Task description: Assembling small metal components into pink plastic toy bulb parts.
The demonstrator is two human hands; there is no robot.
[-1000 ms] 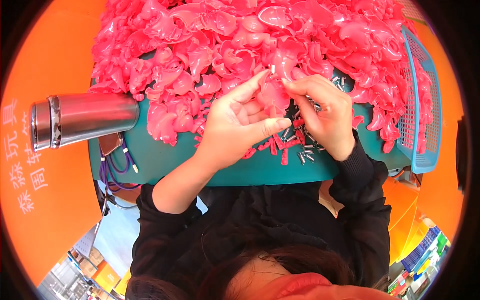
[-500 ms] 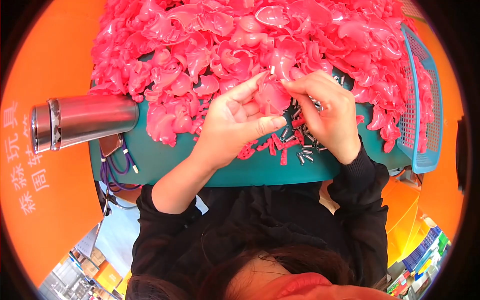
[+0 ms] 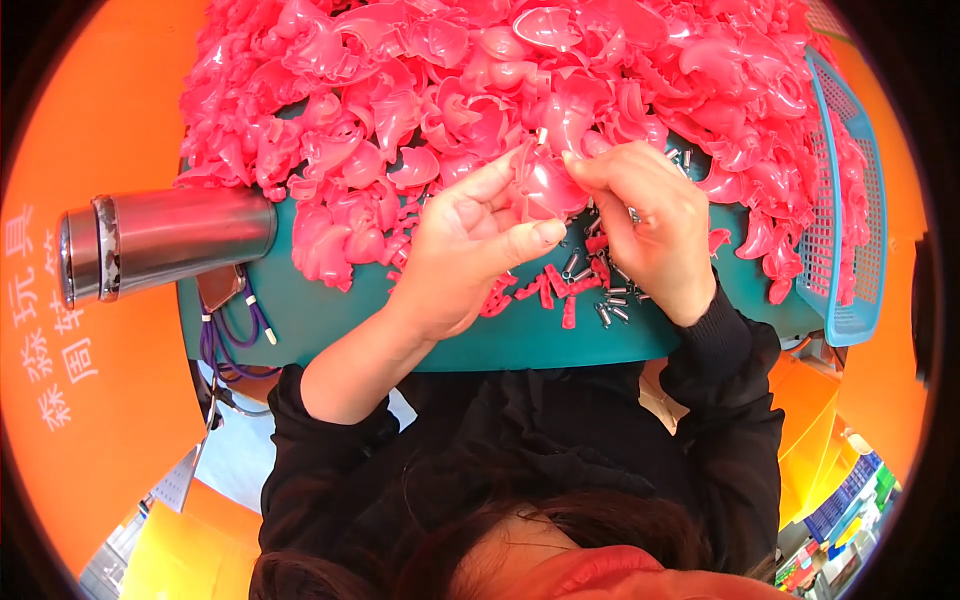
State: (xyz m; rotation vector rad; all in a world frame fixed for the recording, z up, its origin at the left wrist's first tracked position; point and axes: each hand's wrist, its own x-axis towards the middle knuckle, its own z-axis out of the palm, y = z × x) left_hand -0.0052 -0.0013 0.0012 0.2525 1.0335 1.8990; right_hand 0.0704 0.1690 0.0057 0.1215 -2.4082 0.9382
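Between both hands, over the middle of the green table, is a glossy pink plastic shell piece (image 3: pixel 547 192). My left hand (image 3: pixel 470 235) holds its left side, thumb along the near edge and fingers behind. My right hand (image 3: pixel 645 210) pinches its right edge between thumb and forefinger. A small pale metallic tip (image 3: pixel 541 135) shows at the shell's far edge; I cannot tell if it is attached. Below my hands lie small red plastic parts (image 3: pixel 555 287) and several short silver metal cylinders (image 3: pixel 613 305), partly hidden by the right hand.
A large heap of pink plastic shells (image 3: pixel 400 90) covers the far part of the green table (image 3: pixel 450 355). A steel flask (image 3: pixel 180 243) lies at the left above a purple cord (image 3: pixel 225 345). On the right stands a blue mesh basket (image 3: pixel 855 200), tilted, with pink pieces beside it.
The pink shell has turned slightly between my fingers, so more of its rounded outer face shows. My left thumb has shifted a little up and left. Both hands keep their grip.
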